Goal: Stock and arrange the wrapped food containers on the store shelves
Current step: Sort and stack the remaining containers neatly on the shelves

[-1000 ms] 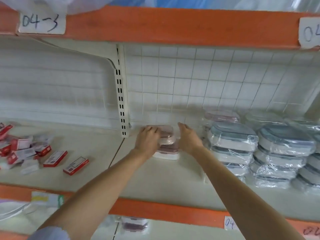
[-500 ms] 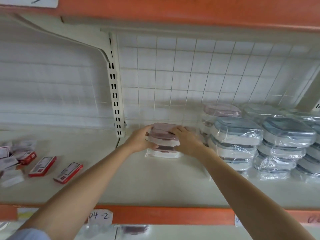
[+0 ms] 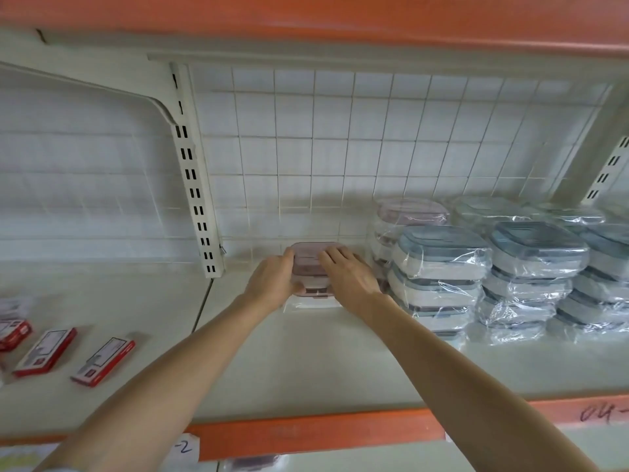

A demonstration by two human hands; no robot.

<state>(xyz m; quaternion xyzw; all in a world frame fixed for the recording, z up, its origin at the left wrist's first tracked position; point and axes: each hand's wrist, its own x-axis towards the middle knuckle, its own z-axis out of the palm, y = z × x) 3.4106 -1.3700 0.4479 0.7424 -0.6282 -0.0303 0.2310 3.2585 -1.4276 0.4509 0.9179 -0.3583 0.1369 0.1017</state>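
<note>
A pink-lidded wrapped container [image 3: 308,264] sits on top of another wrapped container [image 3: 311,303] at the back of the cream shelf [image 3: 306,362], near the wire grid. My left hand [image 3: 272,281] grips its left side. My right hand [image 3: 349,272] lies over its right side and top. Just to the right stand stacks of wrapped containers: a pink-lidded stack [image 3: 408,216] at the back and blue-lidded stacks [image 3: 439,264] in front.
More blue-lidded stacks [image 3: 537,260] fill the shelf's right end. Small red and white boxes [image 3: 102,361] lie on the left shelf section. A slotted upright [image 3: 195,172] divides the sections. Orange shelf edges [image 3: 306,430] run above and below, with handwritten labels.
The view has tilted down and drawn closer. Both hands have pushed the pink-lidded container a little further back on the lower one, and my right hand now covers more of its lid.
</note>
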